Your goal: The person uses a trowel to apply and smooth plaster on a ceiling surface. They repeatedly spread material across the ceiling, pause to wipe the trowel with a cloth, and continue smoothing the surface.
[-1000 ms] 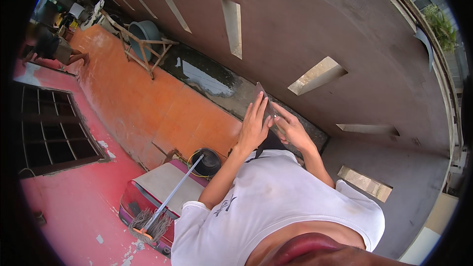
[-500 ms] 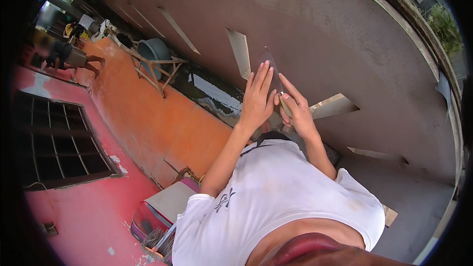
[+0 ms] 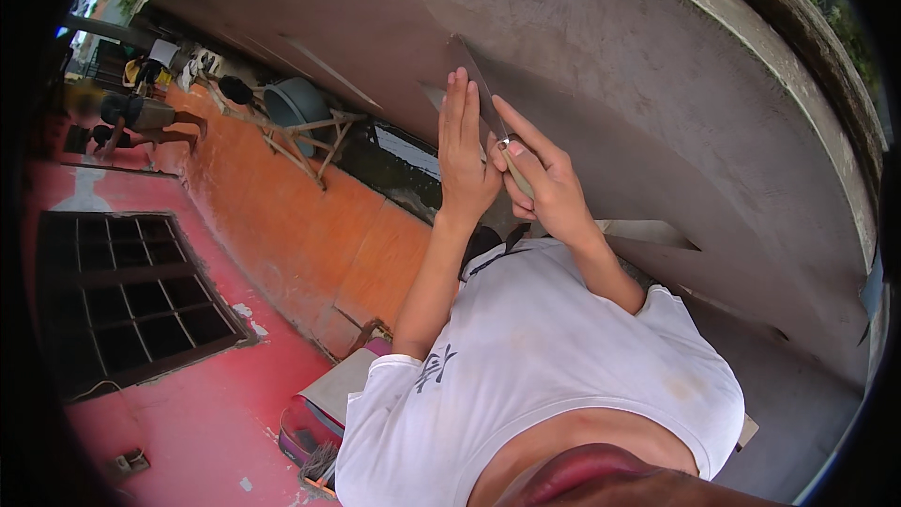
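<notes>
Blade [image 3: 487, 111] with pale handle [image 3: 518, 173] in right fingers [image 3: 522, 129]

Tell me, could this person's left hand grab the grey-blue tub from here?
Probably not: the tub looks well beyond the left hand, partly behind a wooden frame, and that hand is up at the tool.

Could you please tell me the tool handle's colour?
The handle is light tan, best in the head view.
</notes>
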Tool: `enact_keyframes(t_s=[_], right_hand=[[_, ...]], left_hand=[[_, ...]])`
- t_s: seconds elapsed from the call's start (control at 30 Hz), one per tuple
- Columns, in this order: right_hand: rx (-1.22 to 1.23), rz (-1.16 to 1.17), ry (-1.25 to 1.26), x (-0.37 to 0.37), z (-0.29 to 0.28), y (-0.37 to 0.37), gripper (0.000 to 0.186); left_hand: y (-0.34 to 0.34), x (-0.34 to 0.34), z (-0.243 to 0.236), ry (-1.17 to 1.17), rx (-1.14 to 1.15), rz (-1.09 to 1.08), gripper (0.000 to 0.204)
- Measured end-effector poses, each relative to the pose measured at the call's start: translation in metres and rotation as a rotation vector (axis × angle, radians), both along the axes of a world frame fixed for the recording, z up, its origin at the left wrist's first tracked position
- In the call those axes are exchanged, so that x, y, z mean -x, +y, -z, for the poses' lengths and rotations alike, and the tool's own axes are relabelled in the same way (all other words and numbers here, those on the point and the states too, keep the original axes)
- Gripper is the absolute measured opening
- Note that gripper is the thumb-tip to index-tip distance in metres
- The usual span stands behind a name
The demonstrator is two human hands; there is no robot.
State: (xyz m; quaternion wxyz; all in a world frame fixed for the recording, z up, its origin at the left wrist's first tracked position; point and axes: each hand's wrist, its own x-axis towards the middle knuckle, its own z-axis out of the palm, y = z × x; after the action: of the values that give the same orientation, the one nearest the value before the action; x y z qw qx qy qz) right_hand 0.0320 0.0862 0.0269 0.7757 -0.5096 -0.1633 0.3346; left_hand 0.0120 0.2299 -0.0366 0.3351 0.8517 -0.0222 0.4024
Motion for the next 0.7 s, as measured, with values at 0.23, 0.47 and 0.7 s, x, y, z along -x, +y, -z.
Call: enact_keyframes(t_s=[0.23, 0.47, 0.7], right_hand=[[0.041, -0.079, 0.0, -0.002, 0.011, -0.036, 0.055], [0.184, -0.033, -0.122, 0.031, -0.015, -0.128, 0.062], [0.425, 0.182, -0.136, 0.056, -0.034, -0.142, 0.063]], left_hand=[[-0.004, -0.003, 0.001, -0.003, -0.082, 0.015, 0.075], [-0.072, 0.006, -0.006, -0.077, -0.027, 0.269, 0.076], [-0.098, -0.001, -0.008, -0.072, 0.101, 0.443, 0.077]])
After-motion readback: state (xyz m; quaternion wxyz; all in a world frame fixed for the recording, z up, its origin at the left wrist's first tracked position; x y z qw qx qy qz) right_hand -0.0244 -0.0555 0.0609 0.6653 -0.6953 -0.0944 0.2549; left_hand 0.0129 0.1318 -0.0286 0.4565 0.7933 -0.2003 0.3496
